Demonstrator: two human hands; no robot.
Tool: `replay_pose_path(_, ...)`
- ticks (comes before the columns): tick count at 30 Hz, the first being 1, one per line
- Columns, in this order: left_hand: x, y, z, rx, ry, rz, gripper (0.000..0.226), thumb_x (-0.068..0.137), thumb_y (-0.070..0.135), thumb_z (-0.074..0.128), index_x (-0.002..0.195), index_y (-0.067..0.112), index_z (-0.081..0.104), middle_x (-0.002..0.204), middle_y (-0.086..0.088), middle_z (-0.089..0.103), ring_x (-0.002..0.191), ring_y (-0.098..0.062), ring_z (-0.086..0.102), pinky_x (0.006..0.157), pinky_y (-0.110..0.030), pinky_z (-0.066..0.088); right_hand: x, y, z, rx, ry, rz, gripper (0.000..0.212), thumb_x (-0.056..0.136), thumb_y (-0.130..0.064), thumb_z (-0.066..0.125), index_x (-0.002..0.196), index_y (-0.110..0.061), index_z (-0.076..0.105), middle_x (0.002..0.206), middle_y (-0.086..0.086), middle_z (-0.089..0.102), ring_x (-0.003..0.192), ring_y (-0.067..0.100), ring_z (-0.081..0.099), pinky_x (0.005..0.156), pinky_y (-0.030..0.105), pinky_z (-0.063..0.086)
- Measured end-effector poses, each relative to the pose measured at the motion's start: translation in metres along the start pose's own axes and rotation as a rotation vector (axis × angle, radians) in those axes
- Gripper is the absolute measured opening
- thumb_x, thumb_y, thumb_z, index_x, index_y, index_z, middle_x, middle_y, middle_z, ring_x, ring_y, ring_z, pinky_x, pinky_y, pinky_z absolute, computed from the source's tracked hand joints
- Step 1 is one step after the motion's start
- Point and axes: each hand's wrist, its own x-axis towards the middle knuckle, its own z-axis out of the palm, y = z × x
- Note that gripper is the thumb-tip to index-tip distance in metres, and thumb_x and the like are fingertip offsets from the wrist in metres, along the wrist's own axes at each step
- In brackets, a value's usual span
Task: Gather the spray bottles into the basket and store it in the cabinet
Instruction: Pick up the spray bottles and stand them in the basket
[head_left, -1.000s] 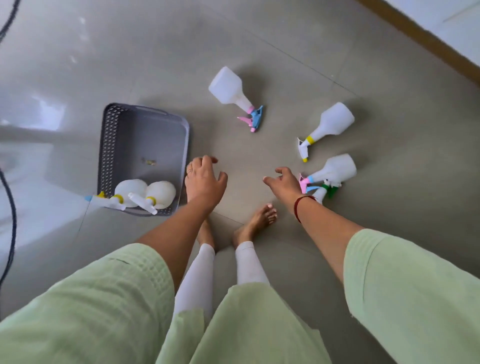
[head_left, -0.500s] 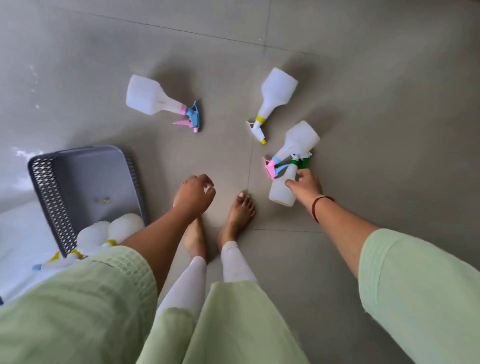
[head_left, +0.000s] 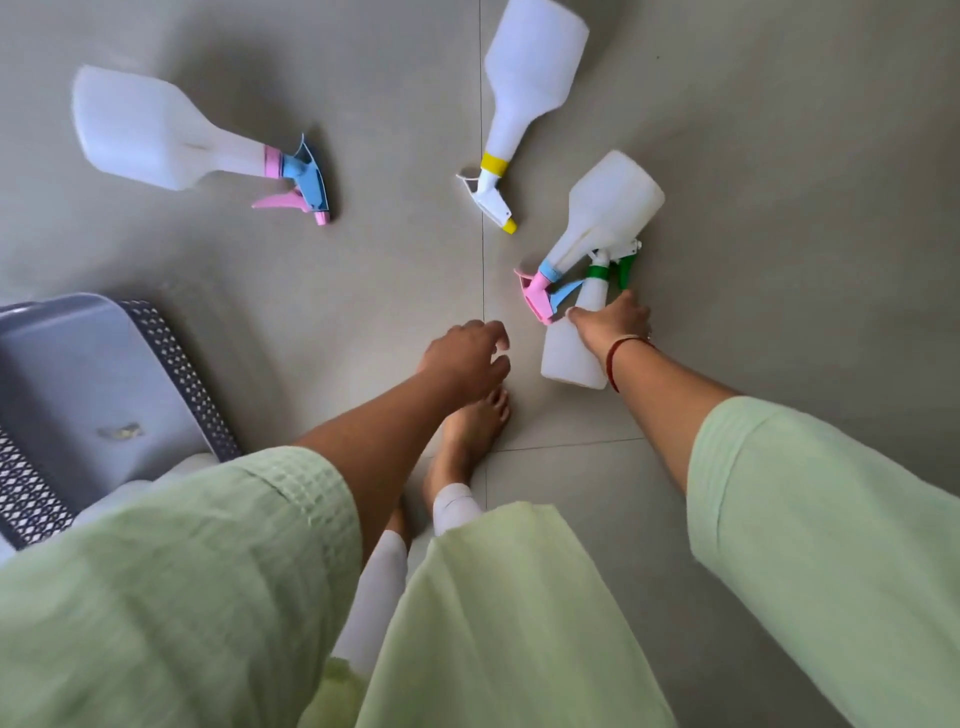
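Several white spray bottles lie on the grey tiled floor. My right hand (head_left: 610, 322) grips the green-nozzle bottle (head_left: 571, 353) around its body. Touching it lies a bottle with a pink and blue trigger (head_left: 608, 213). A yellow-collared bottle (head_left: 524, 78) lies at the top centre, and another pink and blue trigger bottle (head_left: 156, 135) at the upper left. My left hand (head_left: 465, 358) hovers above the floor with loosely curled fingers, holding nothing. The grey perforated basket (head_left: 176, 364) sits at the left; white bottles inside it are mostly hidden by my sleeve.
My bare feet (head_left: 470, 431) stand on the tiles between my arms. Light green sleeves and clothing fill the lower part of the view. Bare floor stretches to the right of the bottles.
My right hand has closed around the green-nozzle bottle. The view has dropped closer to the floor and shifted right, so the basket slid to the left edge. My left hand moved slightly forward.
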Motion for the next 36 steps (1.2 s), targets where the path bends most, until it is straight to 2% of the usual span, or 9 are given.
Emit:
replay_pose_path(5,0.004,-0.020,0.004,0.015,-0.041,-0.009,0.028,0.090,0.024,0.047,0.115,0.018,0.056,0.119,-0.006,0.060,0.110,-0.027,0.056,0.092,-0.038,0.047,0.018,0.005,0.012,0.095,0.000,0.045,0.059,0.078,-0.027,0.065,0.126,-0.010,0.035,0.130,0.014,0.054,0.115,0.037,0.056,0.100,0.048,0.044)
replay_pose_path(11,-0.031,-0.012,-0.010,-0.033,-0.013,-0.058,0.024,0.090,0.024,0.048,0.111,0.017,0.059,0.115,-0.008,0.063,0.107,-0.028,0.058,0.089,-0.036,0.048,-0.021,0.024,-0.017,0.176,0.007,0.090,0.059,0.078,-0.025,0.066,0.126,-0.008,0.036,0.128,0.017,0.056,0.110,0.036,0.059,0.094,0.043,0.049)
replay_pose_path(15,-0.058,0.013,-0.034,-0.147,0.104,-0.046,0.028,0.091,0.023,0.049,0.118,0.016,0.054,0.119,-0.009,0.059,0.106,-0.028,0.059,0.087,-0.034,0.048,-0.061,0.020,-0.034,0.384,-0.086,0.089,0.057,0.074,-0.026,0.072,0.121,-0.010,0.043,0.120,0.014,0.060,0.101,0.031,0.062,0.089,0.042,0.052)
replay_pose_path(18,-0.068,0.033,-0.057,-0.287,0.311,-0.064,0.039,0.093,0.032,0.049,0.128,0.016,0.045,0.126,-0.011,0.054,0.110,-0.030,0.057,0.091,-0.042,0.049,-0.089,-0.004,-0.034,0.412,-0.189,-0.065,0.058,0.072,-0.027,0.075,0.119,-0.013,0.046,0.116,0.011,0.063,0.097,0.029,0.064,0.087,0.042,0.054)
replay_pose_path(21,-0.070,0.039,-0.083,-0.453,0.488,-0.113,0.047,0.093,0.040,0.049,0.131,0.015,0.041,0.127,-0.010,0.053,0.114,-0.029,0.055,0.092,-0.041,0.046,-0.114,-0.036,-0.023,0.307,-0.245,-0.258,0.060,0.072,-0.028,0.074,0.123,-0.017,0.045,0.110,0.002,0.060,0.100,0.025,0.062,0.089,0.038,0.052)
replay_pose_path(26,-0.089,-0.001,-0.118,-0.483,0.608,-0.273,0.061,0.089,0.051,0.050,0.135,0.014,0.037,0.123,-0.011,0.060,0.112,-0.030,0.058,0.083,-0.038,0.046,-0.153,-0.089,0.003,0.131,-0.326,-0.571,0.070,0.073,-0.026,0.076,0.133,-0.023,0.040,0.102,-0.001,0.054,0.094,0.016,0.054,0.080,0.024,0.041)
replay_pose_path(30,-0.130,-0.052,-0.138,-0.519,0.666,-0.296,0.043,0.087,0.042,0.058,0.117,0.012,0.053,0.100,-0.009,0.069,0.091,-0.028,0.066,0.074,-0.034,0.052,-0.191,-0.122,0.024,-0.046,-0.377,-0.824,0.080,0.067,-0.028,0.081,0.135,-0.028,0.040,0.099,-0.003,0.052,0.093,0.012,0.050,0.082,0.019,0.036)
replay_pose_path(33,-0.168,-0.086,-0.148,-0.651,0.661,-0.345,0.034,0.080,0.037,0.066,0.101,0.011,0.062,0.090,-0.007,0.070,0.082,-0.026,0.068,0.076,-0.039,0.057,-0.221,-0.136,0.041,-0.177,-0.423,-0.962,0.083,0.066,-0.027,0.081,0.137,-0.032,0.038,0.099,-0.002,0.054,0.093,0.013,0.052,0.084,0.021,0.038)
replay_pose_path(36,-0.209,-0.114,-0.146,-0.741,0.682,-0.381,0.028,0.076,0.035,0.068,0.095,0.014,0.064,0.084,-0.007,0.073,0.072,-0.021,0.071,0.071,-0.037,0.060,-0.255,-0.143,0.062,-0.275,-0.470,-1.045,0.088,0.066,-0.025,0.081,0.138,-0.034,0.033,0.104,0.000,0.059,0.099,0.017,0.056,0.091,0.026,0.042)
